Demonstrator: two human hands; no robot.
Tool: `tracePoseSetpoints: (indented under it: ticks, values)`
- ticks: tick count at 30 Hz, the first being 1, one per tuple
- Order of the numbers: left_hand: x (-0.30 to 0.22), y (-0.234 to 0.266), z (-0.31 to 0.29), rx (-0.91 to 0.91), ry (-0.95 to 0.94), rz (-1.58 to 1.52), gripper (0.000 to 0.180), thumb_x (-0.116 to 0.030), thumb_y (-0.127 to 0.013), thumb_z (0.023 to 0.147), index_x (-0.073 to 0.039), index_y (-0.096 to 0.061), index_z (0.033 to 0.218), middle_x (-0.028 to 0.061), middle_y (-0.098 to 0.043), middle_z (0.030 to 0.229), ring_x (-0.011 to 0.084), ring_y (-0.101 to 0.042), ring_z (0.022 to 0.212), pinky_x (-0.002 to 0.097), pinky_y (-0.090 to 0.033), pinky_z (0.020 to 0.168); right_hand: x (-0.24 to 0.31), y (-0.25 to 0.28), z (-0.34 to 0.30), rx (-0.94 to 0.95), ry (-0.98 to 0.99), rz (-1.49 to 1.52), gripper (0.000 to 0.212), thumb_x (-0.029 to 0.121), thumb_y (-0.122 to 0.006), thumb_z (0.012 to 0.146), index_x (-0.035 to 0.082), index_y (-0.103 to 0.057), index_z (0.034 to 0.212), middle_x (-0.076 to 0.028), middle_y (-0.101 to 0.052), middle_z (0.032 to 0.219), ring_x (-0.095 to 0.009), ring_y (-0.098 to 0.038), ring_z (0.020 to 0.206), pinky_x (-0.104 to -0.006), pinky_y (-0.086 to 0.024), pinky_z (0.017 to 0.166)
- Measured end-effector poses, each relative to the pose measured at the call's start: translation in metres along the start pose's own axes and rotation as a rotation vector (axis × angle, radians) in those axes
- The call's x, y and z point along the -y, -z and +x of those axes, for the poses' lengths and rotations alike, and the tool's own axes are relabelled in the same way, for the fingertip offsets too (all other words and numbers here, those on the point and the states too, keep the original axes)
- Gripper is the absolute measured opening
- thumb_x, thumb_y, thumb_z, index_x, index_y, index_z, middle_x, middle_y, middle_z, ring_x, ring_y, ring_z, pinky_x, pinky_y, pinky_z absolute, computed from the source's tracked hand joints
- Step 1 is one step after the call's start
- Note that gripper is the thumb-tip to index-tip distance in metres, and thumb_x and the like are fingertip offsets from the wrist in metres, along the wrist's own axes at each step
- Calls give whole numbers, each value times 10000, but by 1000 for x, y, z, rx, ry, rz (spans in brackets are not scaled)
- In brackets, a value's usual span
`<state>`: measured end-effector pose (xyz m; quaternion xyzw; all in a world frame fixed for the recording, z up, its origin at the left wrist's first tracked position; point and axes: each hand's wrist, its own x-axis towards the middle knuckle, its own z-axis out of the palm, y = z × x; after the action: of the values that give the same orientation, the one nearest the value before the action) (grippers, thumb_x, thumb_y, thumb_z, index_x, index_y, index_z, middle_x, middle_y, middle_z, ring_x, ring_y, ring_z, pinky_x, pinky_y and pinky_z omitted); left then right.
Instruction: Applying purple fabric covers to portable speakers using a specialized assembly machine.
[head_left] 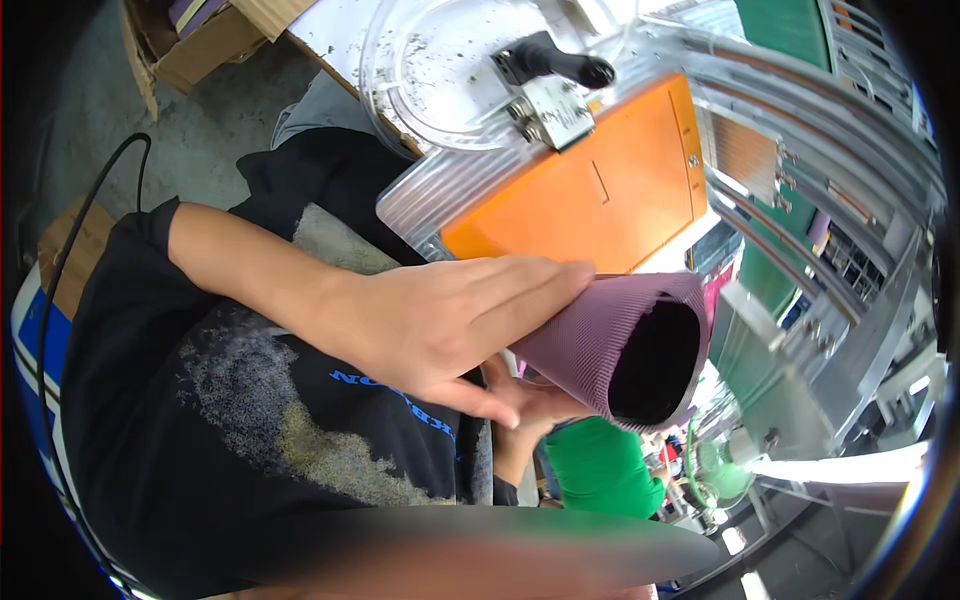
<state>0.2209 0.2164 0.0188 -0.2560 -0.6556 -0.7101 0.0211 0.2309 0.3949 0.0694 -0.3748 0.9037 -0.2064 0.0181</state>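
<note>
A mauve ribbed knit tube, like a sock or cuff, is spread wide at its right end, with a dark interior showing. My left hand lies over its narrower end, fingers straight and together along the fabric, thumb apart below. Beneath it, my right hand grips the tube from the underside; most of its fingers are hidden by the left hand and the fabric. Just beyond the tube is an orange panel set in a clear plastic frame.
Beyond the panel sit a metal block with a black handle and a clear round dish. Metal rails run at the right. A cardboard box stands at upper left. A person in green is nearby.
</note>
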Motion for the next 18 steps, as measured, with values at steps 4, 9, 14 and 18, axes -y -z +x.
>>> tracePoseSetpoints:
  ticks: [4, 9, 14, 18]
  values:
    - [5, -7, 16, 39, -165, -150, 900, -248, -804, 717, 83, -276, 1367, 272, -474, 1253, 383, -549, 1083, 420, -452, 915, 24, -33, -17, -370, -388, 273, 855, 160, -799, 654, -10, -323, 1344, -188, -431, 1316, -285, -472, 1203, -421, -388, 1017]
    - [9, -5, 24, 150, -203, -138, 762, -204, -780, 739, 73, -370, 1319, 231, -549, 1173, 347, -577, 997, 396, -501, 806, 13, -69, -28, -873, -479, 994, 723, 210, -740, 713, 10, -378, 1307, -166, -478, 1250, -278, -500, 1159, -405, -402, 996]
    - [19, -7, 29, 180, -356, -8, 705, -189, -743, 774, 71, -374, 1316, 220, -560, 1169, 335, -583, 976, 392, -501, 805, 14, -67, -37, -1081, -378, 1234, 601, 259, -682, 773, 30, -434, 1270, -144, -524, 1183, -271, -527, 1114, -390, -417, 975]
    - [18, -6, 29, 252, -374, 116, 899, -283, -806, 649, 38, -344, 1351, 205, -528, 1183, 366, -555, 1042, 440, -466, 869, 11, -71, -42, -1170, -330, 1274, 515, 299, -635, 820, 45, -479, 1240, -127, -561, 1130, -265, -549, 1079, -378, -429, 958]
